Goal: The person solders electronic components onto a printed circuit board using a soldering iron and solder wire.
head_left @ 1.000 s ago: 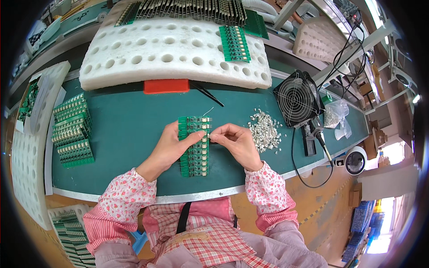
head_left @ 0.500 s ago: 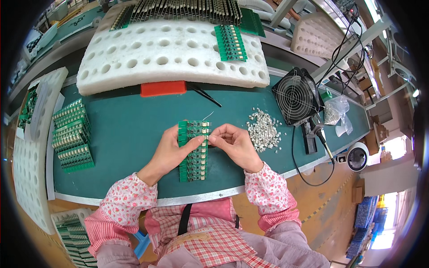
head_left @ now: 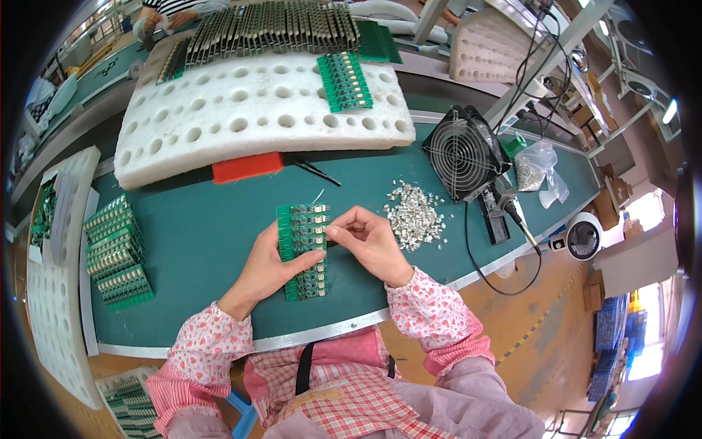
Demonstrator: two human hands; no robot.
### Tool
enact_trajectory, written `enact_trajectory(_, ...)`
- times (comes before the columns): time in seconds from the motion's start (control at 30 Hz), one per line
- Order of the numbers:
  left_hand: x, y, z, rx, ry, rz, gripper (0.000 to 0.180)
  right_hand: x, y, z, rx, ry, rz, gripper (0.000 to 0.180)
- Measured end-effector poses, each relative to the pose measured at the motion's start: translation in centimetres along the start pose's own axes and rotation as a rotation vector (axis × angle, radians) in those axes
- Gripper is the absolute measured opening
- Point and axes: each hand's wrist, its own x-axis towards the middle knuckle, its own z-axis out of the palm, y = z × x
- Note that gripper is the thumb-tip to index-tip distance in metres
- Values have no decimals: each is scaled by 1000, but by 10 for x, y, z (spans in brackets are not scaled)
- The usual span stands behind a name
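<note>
A green circuit board panel (head_left: 295,228) with a column of small metal-cased parts is held upright over the table's near middle. My left hand (head_left: 265,272) grips it from the left, its thumb across the lower half of the front and its other fingers hidden behind. At the panel's right edge, in its upper half, my right hand (head_left: 374,247) has thumb and forefinger pinched together. Whatever sits between those fingertips is too small to make out. Right of this hand lies a loose heap of small silvery parts (head_left: 417,216).
Stacked green boards (head_left: 117,238) lie at the left. Behind are a holed white foam block (head_left: 219,117) with boards on it, a red bar (head_left: 248,167) and black tweezers (head_left: 318,171). A black fan (head_left: 464,154), soldering iron (head_left: 521,224) and plastic bag (head_left: 535,162) stand right.
My left thumb has slid down the panel's front. My right fingertips stay pinched at its right edge. The whole view has shifted, and another person's arms now show at the top left.
</note>
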Motion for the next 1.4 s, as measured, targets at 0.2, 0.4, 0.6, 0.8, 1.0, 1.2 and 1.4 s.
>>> enact_trajectory(0.2,0,-2,-3,-109,53,-81,37,0,-15,-33,-702,451,-272,21)
enact_trajectory(0.4,4,-3,-7,-282,94,-131,31,-9,-8,-62,-1383,607,-414,18)
enact_trajectory(0.6,0,-12,-18,-286,-12,-84,32,2,3,-53,-1505,483,-403,7)
enact_trajectory(0.8,-6,-14,-16,-451,96,75,19,1,-11,-31,-817,327,-300,17)
enact_trajectory(1.0,-7,-17,-15,-527,66,32,17,9,-15,-10,-379,60,-109,18)
enact_trajectory(1.2,-6,-19,-18,-429,170,76,27,4,-4,13,-382,73,-135,9)
enact_trajectory(1.4,-2,-17,-16,-423,112,-78,26,-1,-4,7,97,18,91,14)
